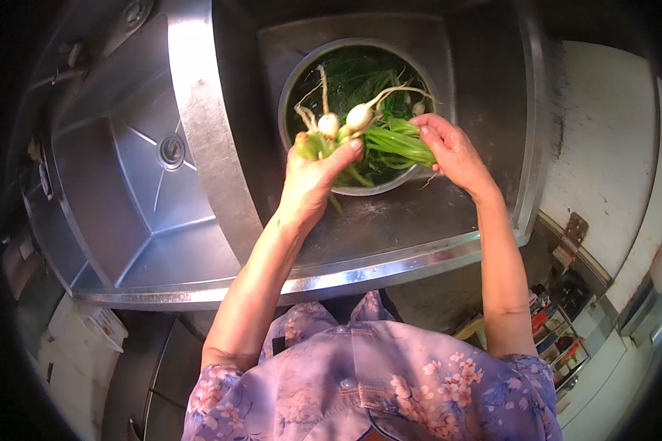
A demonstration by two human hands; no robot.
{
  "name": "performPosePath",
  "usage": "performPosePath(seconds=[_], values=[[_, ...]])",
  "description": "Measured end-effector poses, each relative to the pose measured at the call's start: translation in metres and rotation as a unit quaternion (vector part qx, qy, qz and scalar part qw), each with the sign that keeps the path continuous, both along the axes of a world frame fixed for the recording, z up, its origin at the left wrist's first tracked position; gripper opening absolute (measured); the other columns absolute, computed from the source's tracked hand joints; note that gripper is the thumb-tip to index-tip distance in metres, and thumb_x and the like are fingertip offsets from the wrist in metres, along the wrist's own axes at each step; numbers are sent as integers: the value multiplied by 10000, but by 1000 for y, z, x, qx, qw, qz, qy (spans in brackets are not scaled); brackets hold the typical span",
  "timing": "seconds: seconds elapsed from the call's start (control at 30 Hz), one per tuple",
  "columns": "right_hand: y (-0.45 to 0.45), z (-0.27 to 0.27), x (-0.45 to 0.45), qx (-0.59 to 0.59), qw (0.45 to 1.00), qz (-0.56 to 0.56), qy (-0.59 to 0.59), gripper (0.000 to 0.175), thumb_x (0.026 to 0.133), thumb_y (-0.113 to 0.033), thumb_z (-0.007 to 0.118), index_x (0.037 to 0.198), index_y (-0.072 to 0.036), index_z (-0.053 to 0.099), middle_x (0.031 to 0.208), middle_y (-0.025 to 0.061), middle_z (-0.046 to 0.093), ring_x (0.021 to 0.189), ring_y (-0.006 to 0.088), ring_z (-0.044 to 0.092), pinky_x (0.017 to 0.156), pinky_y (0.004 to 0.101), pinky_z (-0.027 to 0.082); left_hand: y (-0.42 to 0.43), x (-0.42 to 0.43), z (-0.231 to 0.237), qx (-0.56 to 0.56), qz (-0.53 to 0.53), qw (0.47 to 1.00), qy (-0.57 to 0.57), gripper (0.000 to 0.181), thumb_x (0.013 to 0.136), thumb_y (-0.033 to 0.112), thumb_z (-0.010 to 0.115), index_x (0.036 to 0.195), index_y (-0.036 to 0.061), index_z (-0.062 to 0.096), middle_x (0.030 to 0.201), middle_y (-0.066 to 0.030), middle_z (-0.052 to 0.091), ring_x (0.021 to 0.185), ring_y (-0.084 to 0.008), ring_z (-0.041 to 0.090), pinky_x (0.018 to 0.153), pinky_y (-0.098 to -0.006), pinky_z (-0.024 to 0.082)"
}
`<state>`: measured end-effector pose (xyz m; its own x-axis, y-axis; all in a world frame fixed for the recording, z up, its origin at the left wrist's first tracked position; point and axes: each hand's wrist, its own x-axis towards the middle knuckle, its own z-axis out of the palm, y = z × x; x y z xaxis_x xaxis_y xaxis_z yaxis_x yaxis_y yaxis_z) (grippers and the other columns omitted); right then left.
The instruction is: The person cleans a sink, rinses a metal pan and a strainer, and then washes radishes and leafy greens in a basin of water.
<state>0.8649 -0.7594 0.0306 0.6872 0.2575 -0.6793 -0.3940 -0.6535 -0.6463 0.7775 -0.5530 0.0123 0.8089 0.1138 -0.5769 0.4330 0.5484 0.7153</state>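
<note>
A bunch of leafy greens with small white bulbous roots (359,117) is held over a round metal basin (290,88). My left hand (317,171) grips the bunch near its bulbs, thumb across the front. Thin rootlets stick up and outward from the bulbs. Green stalks (394,144) run rightward into my right hand (448,149), whose fingers close around them at the basin's right rim. Dark water and submerged greens (358,66) fill the basin. Another pale bulb (418,107) shows inside, near the right side. My palms hide part of the stalks.
The basin stands in a deep stainless steel sink compartment (375,220). A broad metal divider (209,127) separates it from a left compartment with a drain (171,151). The sink's front edge (364,274) runs before my body. A rack with assorted items (565,344) is low at right.
</note>
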Motion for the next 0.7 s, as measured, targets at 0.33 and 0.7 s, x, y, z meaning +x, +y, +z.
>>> performPosePath(seconds=[0.33,0.7], values=[[26,2,14,107,951,57,-285,149,765,-112,718,858,-35,631,769,93,660,707,145,651,626,271,500,-25,27,-4,-44,-142,984,-103,344,747,118,750,1042,29,595,918,11,616,842,-87,561,773,-244,470],[34,-30,12,149,921,-160,-324,238,873,-284,635,917,-59,574,731,17,625,549,129,581,489,269,461,-41,12,-27,-174,-82,981,20,395,720,52,751,1080,-1,597,958,-43,638,840,-124,586,766,-269,480]])
